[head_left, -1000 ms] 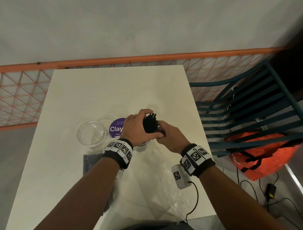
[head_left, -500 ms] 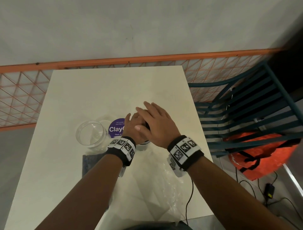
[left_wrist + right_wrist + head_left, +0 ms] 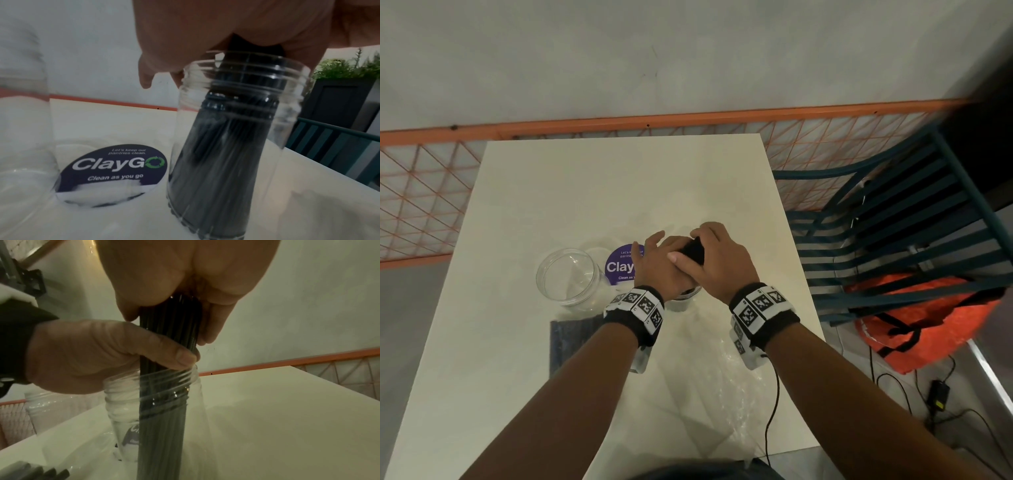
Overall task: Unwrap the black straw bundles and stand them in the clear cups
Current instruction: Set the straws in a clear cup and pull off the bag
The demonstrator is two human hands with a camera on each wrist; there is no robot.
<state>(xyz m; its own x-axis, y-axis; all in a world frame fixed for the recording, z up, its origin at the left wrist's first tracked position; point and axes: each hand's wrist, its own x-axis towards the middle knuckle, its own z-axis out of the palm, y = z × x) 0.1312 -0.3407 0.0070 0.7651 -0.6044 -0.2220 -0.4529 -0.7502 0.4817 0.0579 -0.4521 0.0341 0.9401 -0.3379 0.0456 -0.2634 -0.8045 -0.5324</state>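
A bundle of black straws (image 3: 695, 252) stands in a clear cup (image 3: 683, 298) at the middle of the white table (image 3: 585, 192). My right hand (image 3: 717, 263) grips the top of the bundle from above. My left hand (image 3: 664, 263) holds the straws (image 3: 170, 331) just over the cup's rim (image 3: 152, 378), thumb pressed across them. In the left wrist view the straws (image 3: 226, 154) lean inside the ribbed cup (image 3: 287, 123). A second clear cup (image 3: 568, 277) stands empty to the left. Both hands hide most of the bundle in the head view.
A purple round sticker (image 3: 621, 265) lies between the cups. A dark wrapped bundle (image 3: 575, 339) lies near my left wrist, and crumpled clear wrap (image 3: 726, 380) lies at the near right. A blue slatted chair (image 3: 914, 240) and an orange bag (image 3: 935, 315) stand right of the table.
My right hand went from beside the bundle to flat over its top, and now its fingers curl round the straw tops. My left hand stayed on the straws at the cup.
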